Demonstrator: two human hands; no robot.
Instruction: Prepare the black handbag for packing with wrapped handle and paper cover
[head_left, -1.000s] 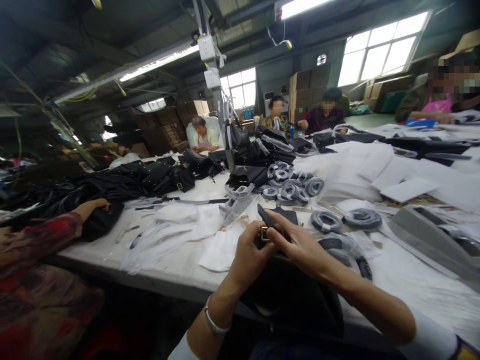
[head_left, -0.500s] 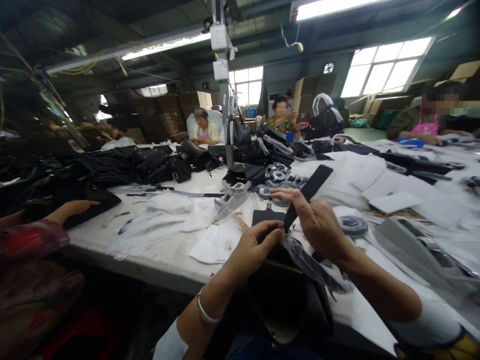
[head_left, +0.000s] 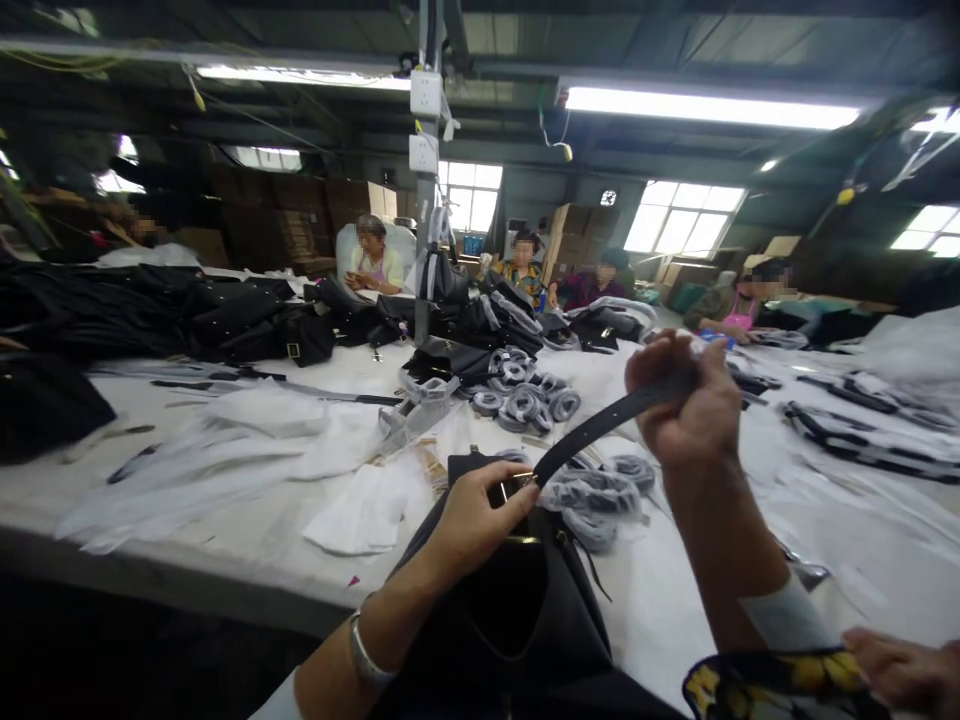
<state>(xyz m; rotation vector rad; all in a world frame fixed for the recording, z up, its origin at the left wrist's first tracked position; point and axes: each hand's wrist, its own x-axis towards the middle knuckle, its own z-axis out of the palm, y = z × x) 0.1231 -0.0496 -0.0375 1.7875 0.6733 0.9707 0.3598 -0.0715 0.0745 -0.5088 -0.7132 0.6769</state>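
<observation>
A black bag (head_left: 570, 610) sits in front of me at the table edge, its mouth facing me. My left hand (head_left: 469, 515) pinches a gold-coloured buckle (head_left: 516, 487) at the bag's top, thumb and forefinger on either side. Out of the buckle runs a black strap (head_left: 611, 418) with small holes, curving up to the right. Its far end is wrapped in my right hand (head_left: 694, 405), raised above the table; the palm partly hides that end. Just beyond the buckle lie plastic-wrapped coiled straps (head_left: 592, 495).
More wrapped coils (head_left: 521, 400) lie on the white table (head_left: 247, 540), with white sheets (head_left: 360, 510) to the left. Black bags (head_left: 232, 320) are heaped behind, around a post (head_left: 425, 230) with sockets. Co-workers sit across; another person's hand (head_left: 900, 665) shows at lower right.
My right hand has moved up and right, drawing the strap out in a long curve from the buckle. My left hand stays at the buckle. The view has turned to the right.
</observation>
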